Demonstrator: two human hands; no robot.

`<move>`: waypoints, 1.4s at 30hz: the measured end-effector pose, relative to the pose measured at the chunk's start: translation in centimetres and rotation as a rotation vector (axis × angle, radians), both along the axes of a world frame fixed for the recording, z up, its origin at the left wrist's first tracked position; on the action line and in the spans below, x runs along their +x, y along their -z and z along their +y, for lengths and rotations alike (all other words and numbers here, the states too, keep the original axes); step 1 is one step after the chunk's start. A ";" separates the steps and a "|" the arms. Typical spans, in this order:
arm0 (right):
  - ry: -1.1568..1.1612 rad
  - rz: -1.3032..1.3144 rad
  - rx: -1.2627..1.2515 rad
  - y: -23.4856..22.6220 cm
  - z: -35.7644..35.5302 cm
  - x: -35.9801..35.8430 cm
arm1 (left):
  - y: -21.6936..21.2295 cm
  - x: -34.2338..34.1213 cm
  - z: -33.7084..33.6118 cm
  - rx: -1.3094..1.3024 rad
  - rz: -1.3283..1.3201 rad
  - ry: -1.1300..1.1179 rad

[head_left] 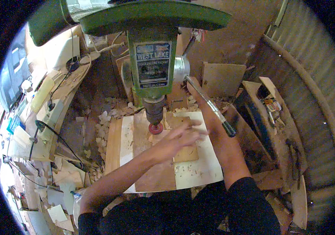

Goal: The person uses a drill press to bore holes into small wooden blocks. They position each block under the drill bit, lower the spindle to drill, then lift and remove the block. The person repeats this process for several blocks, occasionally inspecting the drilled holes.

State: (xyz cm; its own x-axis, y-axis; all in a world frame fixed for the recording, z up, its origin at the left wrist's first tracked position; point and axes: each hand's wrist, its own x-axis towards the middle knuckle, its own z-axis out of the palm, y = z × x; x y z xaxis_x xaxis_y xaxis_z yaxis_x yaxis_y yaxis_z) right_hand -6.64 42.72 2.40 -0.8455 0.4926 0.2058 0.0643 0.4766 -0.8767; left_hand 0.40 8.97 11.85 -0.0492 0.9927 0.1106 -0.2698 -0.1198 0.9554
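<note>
A green drill press (153, 64) stands in front of me. A red round cutter, like a hole saw (155, 128), sits in its chuck (154, 111), low over the boards. My left hand (181, 137) hovers over a small wooden piece (187, 153) to the right of the cutter, fingers spread and slightly blurred, holding nothing I can see. My right forearm (224, 145) passes behind the feed lever (212, 105) toward the silver hub (181, 68). The fingers at its end are hidden behind the machine. Under everything lies a board surface of brown and white strips (155, 176).
Wood scraps (105, 121) are heaped behind and left of the boards. A cluttered bench (58, 117) with cables runs along the left. On the right stands a wooden shelf (271, 113) with small items, beside a corrugated wall (312, 58). A flat panel (222, 78) leans at the back.
</note>
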 end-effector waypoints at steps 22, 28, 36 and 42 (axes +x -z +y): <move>-0.035 0.615 -0.127 -29.5 0.9 -1.7 | 2.1 -0.3 -5.8 -0.070 0.442 0.015; -0.086 0.702 -0.081 -29.8 0.5 -2.1 | 9.7 -2.5 -10.1 -0.231 0.793 -0.744; 0.002 0.674 0.038 -30.5 -0.6 -2.4 | 12.0 -1.4 -8.5 -0.326 1.266 -0.710; 0.047 0.662 0.119 -30.8 -1.3 -2.5 | 12.5 -1.0 -6.8 -0.408 1.206 -0.715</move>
State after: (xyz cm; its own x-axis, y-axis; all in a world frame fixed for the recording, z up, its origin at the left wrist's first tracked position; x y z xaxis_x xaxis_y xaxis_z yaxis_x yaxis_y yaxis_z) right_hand -9.10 41.44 33.20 -0.5005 0.4680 0.7283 -0.4456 0.5819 -0.6803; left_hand -0.61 2.21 -0.60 -0.6181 0.7689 0.1634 0.7027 0.4472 0.5534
